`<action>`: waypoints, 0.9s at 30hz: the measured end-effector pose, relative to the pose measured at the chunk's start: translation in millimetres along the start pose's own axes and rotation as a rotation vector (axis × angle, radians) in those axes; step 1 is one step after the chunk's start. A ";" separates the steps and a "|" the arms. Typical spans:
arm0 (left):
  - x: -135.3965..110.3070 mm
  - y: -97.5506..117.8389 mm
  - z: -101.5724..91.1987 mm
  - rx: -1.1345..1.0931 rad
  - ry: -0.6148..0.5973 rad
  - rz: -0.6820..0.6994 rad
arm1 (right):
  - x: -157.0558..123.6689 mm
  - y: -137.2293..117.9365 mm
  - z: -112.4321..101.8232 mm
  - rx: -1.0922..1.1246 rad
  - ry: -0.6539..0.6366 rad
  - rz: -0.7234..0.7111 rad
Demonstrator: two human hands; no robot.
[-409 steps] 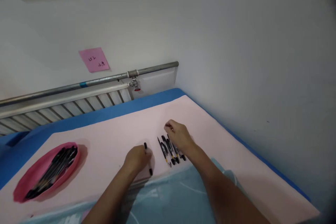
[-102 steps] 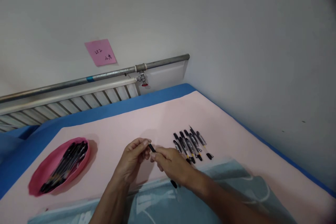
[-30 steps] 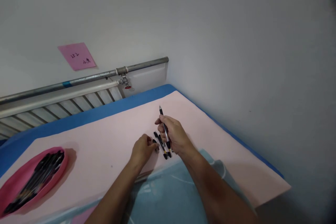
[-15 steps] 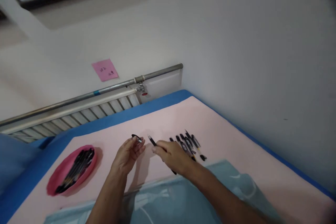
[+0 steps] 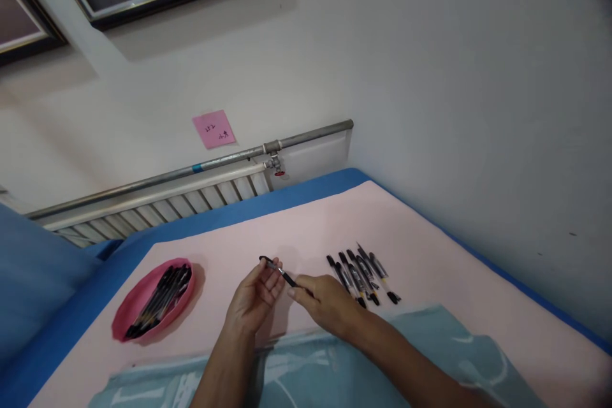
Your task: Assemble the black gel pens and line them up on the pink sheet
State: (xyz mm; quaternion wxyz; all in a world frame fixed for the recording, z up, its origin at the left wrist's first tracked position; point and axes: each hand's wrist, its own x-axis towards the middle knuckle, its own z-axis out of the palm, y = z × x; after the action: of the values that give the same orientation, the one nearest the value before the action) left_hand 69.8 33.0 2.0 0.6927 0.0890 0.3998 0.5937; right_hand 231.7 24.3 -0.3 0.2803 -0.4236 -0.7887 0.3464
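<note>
My left grip (image 5: 255, 299) is mostly relaxed, palm up with fingers half spread, only the thumb and fingertips pinching the black cap (image 5: 268, 262); my right grip (image 5: 329, 303) is closed around the pen (image 5: 289, 279), which points to ten o'clock and appears to meet the cap, though I can't tell whether its tip is inside. The weak spot, I'd judge, is that light left pinch: a crooked push could tip the cap out and send it rolling over the pink counter (image 5: 268, 226) towards the teal cloth (image 5: 296, 370) at six o'clock. If the tip is off line, it could skid past and ink my palm. The loose pens (image 5: 354, 275) lie bunched at three o'clock, near enough that a careless swing of my right grip might scatter them. The pink bowl (image 5: 125, 306), holding more pens at nine o'clock, seems safely apart.
</note>
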 end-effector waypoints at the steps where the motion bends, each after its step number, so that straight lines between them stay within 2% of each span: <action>1: 0.2 0.3 -0.5 0.001 -0.002 0.001 | -0.3 -0.9 -0.2 -0.002 -0.009 -0.001; 5: 2.6 0.1 -4.6 0.048 0.001 0.050 | -0.7 -1.8 0.3 -0.037 -0.025 0.006; 10: 3.4 -2.9 -9.1 0.153 -0.025 0.113 | -1.1 1.4 1.5 -0.015 0.013 0.014; 13: -0.1 -7.1 -7.5 0.228 -0.073 0.139 | -1.4 3.3 2.3 -0.010 0.015 -0.006; 19: -7.4 -19.9 -0.6 0.319 -0.103 0.195 | -0.9 2.1 3.8 -0.111 0.097 0.111; 27: -11.3 -32.3 1.2 0.384 -0.106 0.229 | -3.5 -3.1 2.7 -0.133 0.086 0.085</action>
State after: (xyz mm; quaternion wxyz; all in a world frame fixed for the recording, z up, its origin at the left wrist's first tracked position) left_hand 95.2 14.3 -11.5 0.6114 0.2951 0.4557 0.5757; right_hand 230.0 19.2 0.0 0.2701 -0.4886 -0.7787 0.2863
